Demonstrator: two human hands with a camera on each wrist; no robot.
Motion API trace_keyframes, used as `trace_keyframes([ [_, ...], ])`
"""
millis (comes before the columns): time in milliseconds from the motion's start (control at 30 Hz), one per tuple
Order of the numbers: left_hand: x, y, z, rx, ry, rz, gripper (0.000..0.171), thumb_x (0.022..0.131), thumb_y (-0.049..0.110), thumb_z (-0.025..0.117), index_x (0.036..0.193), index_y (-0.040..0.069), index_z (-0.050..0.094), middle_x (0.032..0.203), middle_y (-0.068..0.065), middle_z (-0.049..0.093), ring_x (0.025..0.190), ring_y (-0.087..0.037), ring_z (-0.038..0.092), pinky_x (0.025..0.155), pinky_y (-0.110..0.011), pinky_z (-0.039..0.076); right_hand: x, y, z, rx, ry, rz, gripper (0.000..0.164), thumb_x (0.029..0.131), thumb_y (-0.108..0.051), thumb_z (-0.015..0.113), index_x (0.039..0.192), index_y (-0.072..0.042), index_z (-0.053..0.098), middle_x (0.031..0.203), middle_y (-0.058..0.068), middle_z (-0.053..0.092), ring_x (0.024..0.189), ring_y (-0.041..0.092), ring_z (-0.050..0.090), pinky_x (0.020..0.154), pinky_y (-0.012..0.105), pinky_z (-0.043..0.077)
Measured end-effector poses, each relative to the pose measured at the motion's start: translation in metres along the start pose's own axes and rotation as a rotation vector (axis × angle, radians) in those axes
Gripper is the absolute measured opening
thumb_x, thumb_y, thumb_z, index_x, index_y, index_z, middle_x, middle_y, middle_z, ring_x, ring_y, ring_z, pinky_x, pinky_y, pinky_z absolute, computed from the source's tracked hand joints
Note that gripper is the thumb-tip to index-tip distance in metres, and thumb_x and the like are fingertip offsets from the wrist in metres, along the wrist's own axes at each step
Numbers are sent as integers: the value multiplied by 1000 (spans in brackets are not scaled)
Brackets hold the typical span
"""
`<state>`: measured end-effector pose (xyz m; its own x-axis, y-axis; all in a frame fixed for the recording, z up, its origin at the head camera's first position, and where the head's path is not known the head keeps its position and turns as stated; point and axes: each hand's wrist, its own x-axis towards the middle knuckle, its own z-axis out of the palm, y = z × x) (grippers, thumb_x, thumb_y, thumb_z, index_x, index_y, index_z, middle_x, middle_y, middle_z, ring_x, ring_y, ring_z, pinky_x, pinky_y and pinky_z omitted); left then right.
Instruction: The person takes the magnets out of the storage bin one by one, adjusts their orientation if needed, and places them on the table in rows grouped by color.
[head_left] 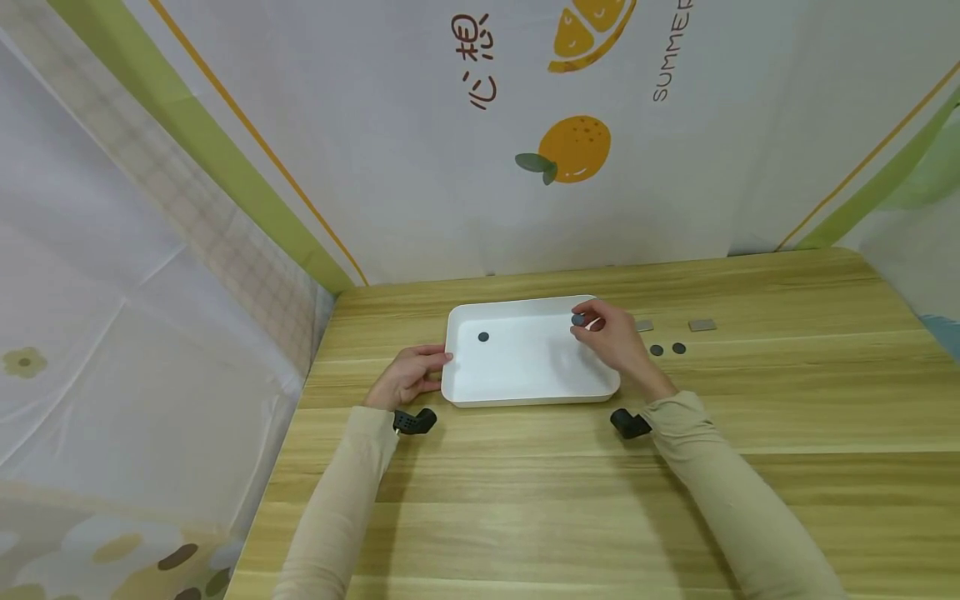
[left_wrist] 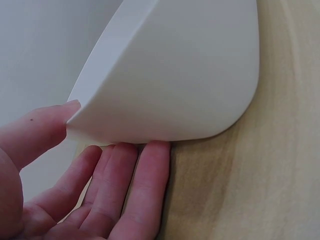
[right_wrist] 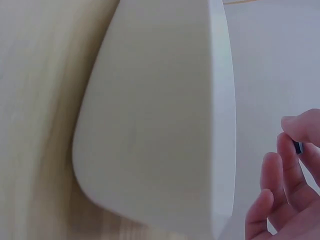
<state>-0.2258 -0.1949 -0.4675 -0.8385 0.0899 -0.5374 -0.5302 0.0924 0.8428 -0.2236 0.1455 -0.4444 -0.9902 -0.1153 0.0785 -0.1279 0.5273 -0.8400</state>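
Note:
A white rectangular tray (head_left: 525,398) lies on the wooden table, one small dark grey disc (head_left: 483,337) inside it toward the left. My left hand (head_left: 415,373) grips the tray's left end. In the left wrist view its thumb (left_wrist: 45,125) hooks over the rim, while the other fingertips meet the wall low down, near the tabletop. Over the tray's right end, my right hand (head_left: 611,335) pinches another dark grey disc (head_left: 577,320). The right wrist view shows only a dark sliver of that disc (right_wrist: 298,147) between thumb and finger, beyond the tray wall.
Right of the tray lie two more dark discs (head_left: 667,350) and a grey rectangular piece (head_left: 702,325). A second grey rectangle (head_left: 643,326) is partly hidden behind my right hand. A printed curtain (head_left: 420,200) hangs along the table's (head_left: 510,500) back edge.

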Motion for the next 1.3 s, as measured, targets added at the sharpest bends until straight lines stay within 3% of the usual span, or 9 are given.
trace_keyframes([
  [333, 0, -1, -3, -29, -8, 6, 55, 94, 9, 62, 143, 0, 39, 108, -5, 59, 85, -11, 63, 71, -27, 56, -2, 6, -13, -29, 20, 8, 29, 91, -14, 66, 118, -3, 63, 103, 14, 62, 85, 23, 50, 68, 27, 43],
  [567, 0, -1, -3, -17, -16, 13, 57, 94, 11, 62, 144, -1, 37, 115, -7, 58, 85, -10, 63, 71, -26, 56, -3, 14, -20, -44, 45, 33, 29, 91, -13, 66, 118, -4, 63, 105, 12, 60, 82, 22, 47, 64, 24, 40],
  [1000, -1, -1, -3, -15, -26, 17, 57, 95, 11, 61, 144, -1, 37, 123, -10, 56, 86, -11, 64, 73, -27, 57, -8, 28, -41, -63, 100, -8, 30, 91, -14, 64, 119, -2, 64, 106, 14, 58, 75, 15, 46, 52, 20, 38],
  [1300, -1, -1, -3, -16, -40, 27, 57, 95, 11, 61, 145, -2, 36, 124, -10, 54, 87, -11, 63, 74, -27, 57, -16, 37, -60, -75, 137, 5, 33, 88, -14, 67, 119, -1, 64, 99, 11, 54, 76, 13, 45, 56, 19, 39],
])
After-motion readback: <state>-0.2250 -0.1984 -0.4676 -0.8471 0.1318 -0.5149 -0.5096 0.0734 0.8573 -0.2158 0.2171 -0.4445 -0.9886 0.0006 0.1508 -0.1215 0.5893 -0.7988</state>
